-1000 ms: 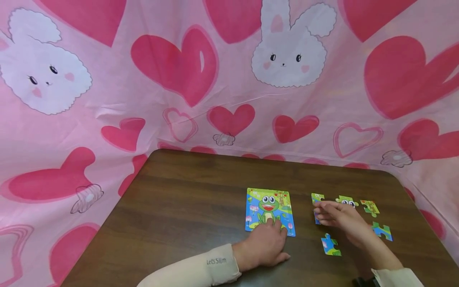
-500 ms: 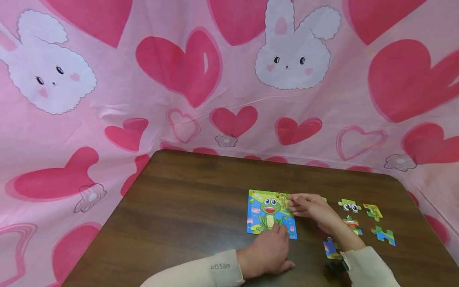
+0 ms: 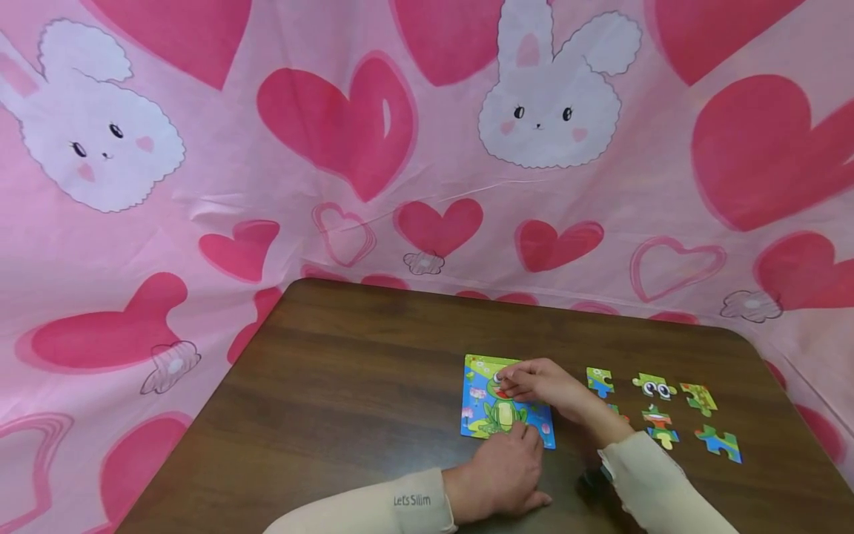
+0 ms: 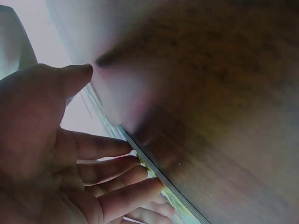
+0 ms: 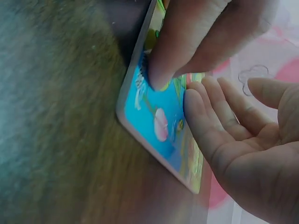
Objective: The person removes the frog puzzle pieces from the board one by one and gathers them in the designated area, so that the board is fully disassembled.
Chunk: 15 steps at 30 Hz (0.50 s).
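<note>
A square frog picture board (image 3: 474, 404) lies flat on the table, its edge and a corner seen close up in the right wrist view. The fingertips of my left hand (image 3: 502, 473) rest on its lower edge, over the frog's feet. My right hand (image 3: 543, 384) reaches over the upper right of the board, partly covering the frog's face. In the right wrist view, my right hand's loosely bent fingers (image 5: 198, 107) touch or hover just over the board, and no held piece shows. To the right lie jigsaw pieces, including one with frog eyes (image 3: 655, 387) and one with a mouth and belly (image 3: 660, 429).
More jigsaw pieces lie at the right: a green-blue corner (image 3: 599, 380), a tree piece (image 3: 698, 398) and a blue-green one (image 3: 720, 443). My right forearm hides part of that area. A pink heart-print cloth (image 3: 373, 133) hangs behind the brown table (image 3: 333, 386).
My right hand has moved left from above the loose pieces to over the frog board. The left hand has stayed on the board's lower edge.
</note>
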Each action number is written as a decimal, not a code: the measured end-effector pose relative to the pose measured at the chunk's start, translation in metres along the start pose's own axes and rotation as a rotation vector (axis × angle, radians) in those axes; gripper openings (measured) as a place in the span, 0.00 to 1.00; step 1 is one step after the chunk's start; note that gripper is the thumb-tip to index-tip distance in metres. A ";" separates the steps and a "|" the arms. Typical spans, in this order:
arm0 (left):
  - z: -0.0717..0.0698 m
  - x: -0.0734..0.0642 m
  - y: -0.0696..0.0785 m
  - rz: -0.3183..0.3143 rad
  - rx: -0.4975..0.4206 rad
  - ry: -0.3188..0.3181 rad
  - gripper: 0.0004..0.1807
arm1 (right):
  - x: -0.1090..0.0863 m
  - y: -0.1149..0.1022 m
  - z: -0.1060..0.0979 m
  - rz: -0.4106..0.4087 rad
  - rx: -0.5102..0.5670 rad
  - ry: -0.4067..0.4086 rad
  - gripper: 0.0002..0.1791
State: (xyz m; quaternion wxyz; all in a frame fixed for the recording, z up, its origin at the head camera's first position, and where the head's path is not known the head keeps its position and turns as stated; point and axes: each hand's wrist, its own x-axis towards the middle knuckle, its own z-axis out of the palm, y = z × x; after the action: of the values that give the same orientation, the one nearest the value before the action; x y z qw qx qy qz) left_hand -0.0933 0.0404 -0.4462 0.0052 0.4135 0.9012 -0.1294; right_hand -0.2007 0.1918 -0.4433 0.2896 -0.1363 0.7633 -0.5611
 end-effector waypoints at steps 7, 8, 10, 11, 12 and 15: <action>0.000 -0.002 -0.001 0.006 0.022 0.020 0.39 | 0.011 -0.008 0.011 0.026 -0.044 -0.071 0.22; 0.000 -0.003 -0.001 0.008 0.027 0.023 0.39 | 0.012 -0.008 0.012 0.030 -0.048 -0.081 0.22; 0.000 -0.003 -0.001 0.011 0.031 0.027 0.39 | 0.012 -0.008 0.014 0.038 -0.054 -0.095 0.22; 0.000 -0.004 -0.001 0.012 0.036 0.031 0.38 | 0.012 -0.009 0.015 0.044 -0.061 -0.098 0.22; 0.000 -0.004 -0.001 0.012 0.042 0.036 0.38 | 0.012 -0.009 0.016 0.047 -0.070 -0.099 0.22; 0.000 -0.006 -0.001 0.010 0.064 0.055 0.38 | 0.011 -0.012 0.019 0.042 -0.114 -0.085 0.22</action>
State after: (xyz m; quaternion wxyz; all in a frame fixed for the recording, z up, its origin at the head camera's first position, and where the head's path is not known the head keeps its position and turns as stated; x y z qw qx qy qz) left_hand -0.0903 0.0357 -0.4452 -0.0320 0.4215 0.8943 -0.1466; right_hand -0.1996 0.1668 -0.4388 0.3254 -0.1600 0.7837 -0.5044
